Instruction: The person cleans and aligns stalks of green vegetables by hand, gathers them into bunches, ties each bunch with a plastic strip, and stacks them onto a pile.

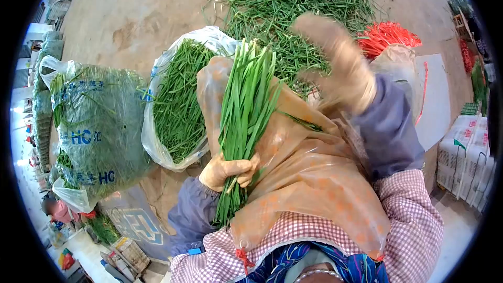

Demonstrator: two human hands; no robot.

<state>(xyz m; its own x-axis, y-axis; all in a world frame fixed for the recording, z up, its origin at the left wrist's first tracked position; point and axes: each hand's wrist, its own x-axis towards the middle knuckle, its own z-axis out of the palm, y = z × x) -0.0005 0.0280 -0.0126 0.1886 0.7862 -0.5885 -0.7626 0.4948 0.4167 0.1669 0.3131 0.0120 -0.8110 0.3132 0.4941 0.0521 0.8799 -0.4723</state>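
Observation:
My left hand (229, 172), in a pale glove, is closed around the lower part of a bunch of garlic chives (246, 105). The long flat green leaves stand upright in front of my apron, their lower ends hanging below the fist. Blurred by motion, my right hand (340, 63), also gloved, is raised to the right of the bunch. Its fingers look stretched out with the thumb apart, and I see nothing in it. Behind it spreads a heap of loose garlic chives (293, 0). A translucent brownish plastic apron (304, 178) covers my lap.
An open plastic bag (152, 131) of chives stands left of my lap, beside a packed bag (99, 131) with blue lettering. Red plastic strips (387, 39) lie at the right. Farther right are a white board (434, 99) and stacked white crates (463, 157). A person (60, 210) is at far left.

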